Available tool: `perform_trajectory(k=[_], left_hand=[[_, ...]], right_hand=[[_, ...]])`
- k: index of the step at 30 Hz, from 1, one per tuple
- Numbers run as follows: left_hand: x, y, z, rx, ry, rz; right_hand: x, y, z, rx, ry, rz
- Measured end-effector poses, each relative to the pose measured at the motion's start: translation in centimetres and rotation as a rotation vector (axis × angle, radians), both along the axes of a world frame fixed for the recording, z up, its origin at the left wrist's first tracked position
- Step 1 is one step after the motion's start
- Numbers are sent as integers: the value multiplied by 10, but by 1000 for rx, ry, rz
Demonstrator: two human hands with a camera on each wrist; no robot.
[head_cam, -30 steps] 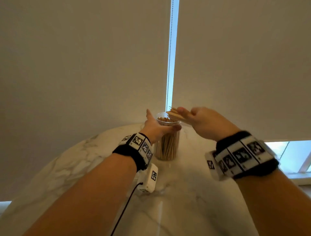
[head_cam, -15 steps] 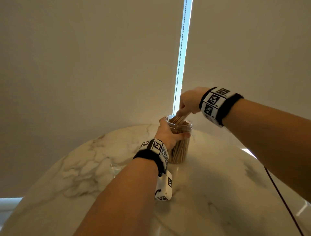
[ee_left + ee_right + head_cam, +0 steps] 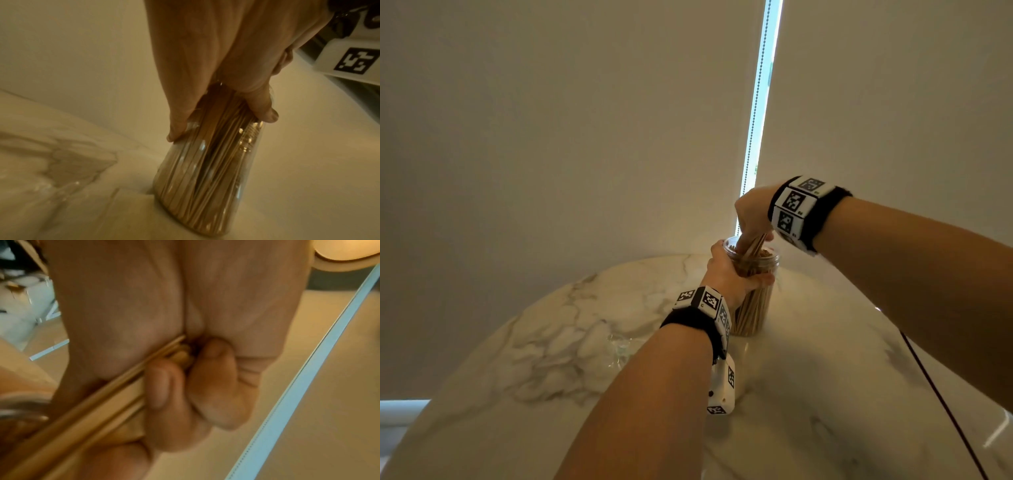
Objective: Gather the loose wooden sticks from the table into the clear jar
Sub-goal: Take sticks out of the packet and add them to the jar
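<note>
2 hands: left hand (image 3: 726, 274) grips 1 clear jar (image 3: 755, 308); right hand (image 3: 751, 214) clutches stick bundle (image 3: 754, 245), count unclear.

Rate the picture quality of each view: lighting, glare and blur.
Head view: dim and warm, sharp, bright strip between the blinds, edges bowed. Left wrist view: soft, glints on the clear jar, left hand blurred. Right wrist view: right hand and wooden sticks blurred.
</note>
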State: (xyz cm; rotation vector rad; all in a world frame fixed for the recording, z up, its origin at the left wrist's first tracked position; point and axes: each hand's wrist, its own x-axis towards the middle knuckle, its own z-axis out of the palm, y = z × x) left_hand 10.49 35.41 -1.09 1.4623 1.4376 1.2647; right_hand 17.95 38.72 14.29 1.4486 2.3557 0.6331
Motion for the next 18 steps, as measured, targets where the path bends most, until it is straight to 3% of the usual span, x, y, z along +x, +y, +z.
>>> perform_trajectory(k=[5,12,14,18], left_hand=[[0,-1,1,-19,18,-7],[1,0,2,-29,9,18],[2,0,3,-19,20,20],[3,0,2,-11,11,22]], right_hand=[[-5,-5,-21,109,-11,71],[6,-5,-27,29,326,107],[5,-7,-40,48,319,95],[6,-10,-48,-155,495,11]])
